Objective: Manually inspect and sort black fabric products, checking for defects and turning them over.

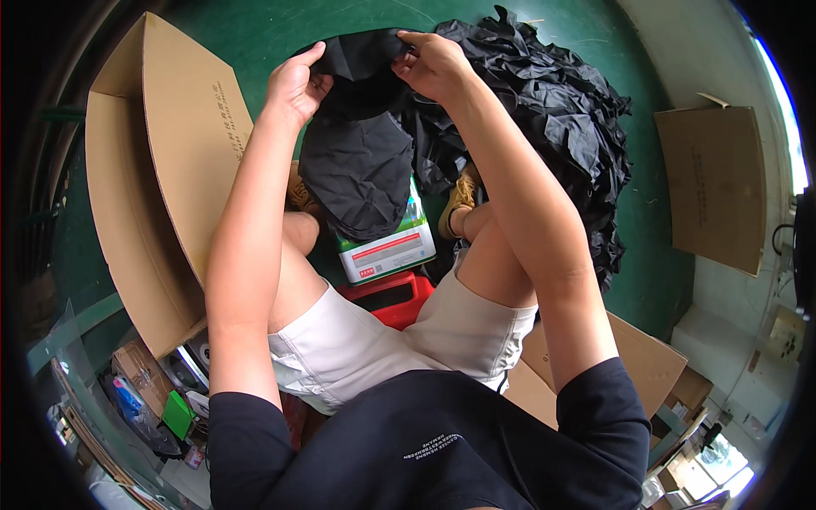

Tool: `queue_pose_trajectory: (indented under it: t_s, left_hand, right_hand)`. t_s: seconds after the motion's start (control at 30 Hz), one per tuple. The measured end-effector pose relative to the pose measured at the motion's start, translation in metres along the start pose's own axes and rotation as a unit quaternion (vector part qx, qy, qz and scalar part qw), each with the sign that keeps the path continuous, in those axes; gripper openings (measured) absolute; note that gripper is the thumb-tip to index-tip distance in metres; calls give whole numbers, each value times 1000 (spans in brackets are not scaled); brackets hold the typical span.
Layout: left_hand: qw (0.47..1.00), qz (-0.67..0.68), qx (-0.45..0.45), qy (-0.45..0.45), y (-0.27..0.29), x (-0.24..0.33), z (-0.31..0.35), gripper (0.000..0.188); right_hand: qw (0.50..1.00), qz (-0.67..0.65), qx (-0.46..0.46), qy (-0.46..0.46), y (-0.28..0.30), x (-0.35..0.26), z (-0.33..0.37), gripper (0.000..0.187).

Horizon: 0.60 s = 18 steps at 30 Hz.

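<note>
My two hands stretch a piece of black fabric (pixel 361 55) between them, out in front of me. The left end is pinched between the thumb and fingers of my left hand (pixel 297 85). At the other end, my right hand (pixel 432 66) grips the upper edge, fingers curled. Just below the held piece lies a stack of flat black fabric pieces (pixel 357 174), resting on a white and green container (pixel 391 257) between my feet. A big crumpled heap of black fabric (pixel 552 115) spreads over the floor to the right, reaching close to my right hand.
A tall open cardboard box (pixel 191 127) stands close by my left arm. Against the right wall leans another cardboard piece (pixel 716 183). A red plastic object (pixel 416 297) is between my legs. Mixed items, including a green one (pixel 178 414), sit at lower left; more cardboard (pixel 642 357) is behind my right elbow.
</note>
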<state>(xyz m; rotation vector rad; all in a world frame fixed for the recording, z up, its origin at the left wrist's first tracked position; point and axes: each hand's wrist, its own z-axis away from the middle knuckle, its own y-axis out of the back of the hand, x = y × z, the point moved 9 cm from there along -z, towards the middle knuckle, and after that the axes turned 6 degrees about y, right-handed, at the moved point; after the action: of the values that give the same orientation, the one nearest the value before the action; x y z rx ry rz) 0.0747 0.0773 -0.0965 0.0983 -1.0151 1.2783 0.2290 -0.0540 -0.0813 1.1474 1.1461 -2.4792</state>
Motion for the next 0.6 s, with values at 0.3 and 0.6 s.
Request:
queue_pose_trajectory:
  t_s: [0.3,0.6]
  left_hand:
    - [959,19,-118,-255,-4,65,29,11]
    - [932,-176,308,78,158,-172,-13,23]
  right_hand:
    - [979,11,-146,143,-57,-10,-3,27]
    - [932,285,177,-140,146,195,-6,19]
